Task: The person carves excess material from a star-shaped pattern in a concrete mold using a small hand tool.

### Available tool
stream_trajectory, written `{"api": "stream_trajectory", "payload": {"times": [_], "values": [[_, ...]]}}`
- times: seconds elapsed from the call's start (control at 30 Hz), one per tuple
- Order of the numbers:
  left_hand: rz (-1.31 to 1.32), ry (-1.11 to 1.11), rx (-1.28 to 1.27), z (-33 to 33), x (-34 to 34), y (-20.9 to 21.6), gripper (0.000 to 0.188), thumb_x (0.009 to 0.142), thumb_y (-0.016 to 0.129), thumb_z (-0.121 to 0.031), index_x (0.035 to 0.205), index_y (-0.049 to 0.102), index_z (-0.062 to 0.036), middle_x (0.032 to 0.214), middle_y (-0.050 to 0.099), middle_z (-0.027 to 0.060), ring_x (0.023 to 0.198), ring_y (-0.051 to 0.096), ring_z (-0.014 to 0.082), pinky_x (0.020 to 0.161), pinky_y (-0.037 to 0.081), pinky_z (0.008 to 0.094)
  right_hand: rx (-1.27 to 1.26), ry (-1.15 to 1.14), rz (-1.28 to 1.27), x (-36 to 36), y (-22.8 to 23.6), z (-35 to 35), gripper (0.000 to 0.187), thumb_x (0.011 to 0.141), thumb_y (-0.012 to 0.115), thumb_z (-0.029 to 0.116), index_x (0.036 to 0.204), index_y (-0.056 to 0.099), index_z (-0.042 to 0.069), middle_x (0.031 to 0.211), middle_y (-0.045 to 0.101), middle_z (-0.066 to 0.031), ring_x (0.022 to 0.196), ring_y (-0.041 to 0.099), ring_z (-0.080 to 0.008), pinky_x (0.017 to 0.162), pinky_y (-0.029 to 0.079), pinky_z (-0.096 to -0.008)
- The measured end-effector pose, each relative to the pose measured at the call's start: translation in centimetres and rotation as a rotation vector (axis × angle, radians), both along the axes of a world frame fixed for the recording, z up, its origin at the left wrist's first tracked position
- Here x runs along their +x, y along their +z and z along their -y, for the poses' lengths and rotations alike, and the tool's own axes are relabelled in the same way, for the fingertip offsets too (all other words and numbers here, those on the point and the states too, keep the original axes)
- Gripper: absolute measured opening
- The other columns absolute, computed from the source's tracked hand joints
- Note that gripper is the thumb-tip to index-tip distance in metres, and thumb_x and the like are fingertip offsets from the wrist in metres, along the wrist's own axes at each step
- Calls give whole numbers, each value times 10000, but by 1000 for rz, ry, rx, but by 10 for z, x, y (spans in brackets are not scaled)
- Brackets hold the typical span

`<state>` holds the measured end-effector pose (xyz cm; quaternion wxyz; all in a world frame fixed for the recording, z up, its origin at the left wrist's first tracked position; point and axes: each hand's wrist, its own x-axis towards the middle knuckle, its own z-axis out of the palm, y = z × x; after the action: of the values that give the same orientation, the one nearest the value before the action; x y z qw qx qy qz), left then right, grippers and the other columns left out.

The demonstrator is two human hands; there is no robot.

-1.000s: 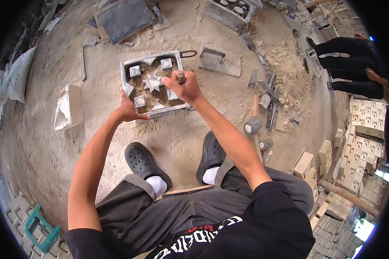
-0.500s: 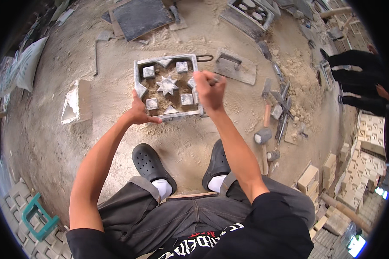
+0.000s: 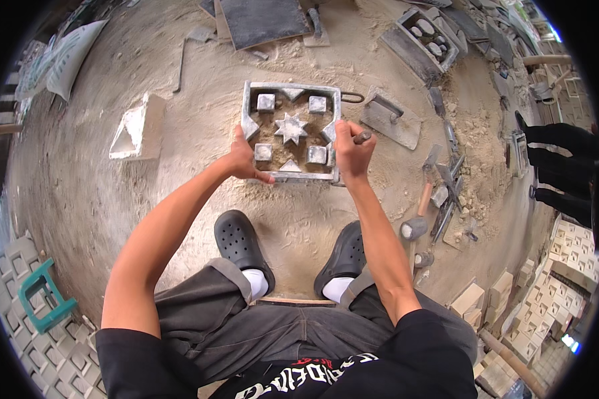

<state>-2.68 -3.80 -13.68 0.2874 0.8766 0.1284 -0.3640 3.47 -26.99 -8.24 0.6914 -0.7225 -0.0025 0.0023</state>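
Observation:
A square grey metal mold [image 3: 244,106] lies on the dusty ground in front of me. Inside it are an eight-pointed star block [image 3: 291,128], small cubes near the corners and triangular points along the walls, with sandy material between them. My left hand [image 3: 246,161] grips its near left corner, fingers along the left wall and thumb on the near edge. At the right wall, my right hand [image 3: 354,151] is closed in a fist around a short dark rod [image 3: 362,137]. Only the rod's rounded end shows; the rest is hidden by the fist.
A hand float [image 3: 394,123] lies right of the mold. Farther right are a mallet [image 3: 416,226], metal tools and rubble. A pale hollow block [image 3: 140,130] stands left. Dark boards [image 3: 263,23] and another mold [image 3: 427,40] lie beyond. People in dark trousers [image 3: 566,159] are at far right.
The view has shifted, so the mold and both hands appear farther right. My right fist, blurred before, is now sharper and slightly nearer to me along the mold's right wall. The left hand keeps its hold.

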Motion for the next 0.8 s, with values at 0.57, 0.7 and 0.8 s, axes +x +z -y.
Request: {"api": "stream_trajectory", "payload": {"times": [0.57,0.7,0.8], "values": [[-19,18,41,4,-4,-11,1646,382,906,-535,1349,-292,45,1387,230,370,1292,334,429,1108,275,357,-36,1,21,-12,-19,7,390,873,567,139,557,365,34,503,333,43,506,307,-45,447,238,-279],[-14,55,37,-3,-6,-6,1653,381,905,-540,1345,-310,33,1392,229,365,1296,329,430,1108,274,355,94,-23,39,-23,32,-3,390,873,574,148,565,370,26,511,325,39,506,303,-47,449,244,-285],[-13,40,-12,8,-2,-10,1657,381,904,-541,1343,-320,25,1395,228,363,1300,325,430,1107,274,357,-206,40,184,-19,-16,5,389,874,570,148,556,381,27,513,351,52,504,317,-40,449,246,-278]]}}
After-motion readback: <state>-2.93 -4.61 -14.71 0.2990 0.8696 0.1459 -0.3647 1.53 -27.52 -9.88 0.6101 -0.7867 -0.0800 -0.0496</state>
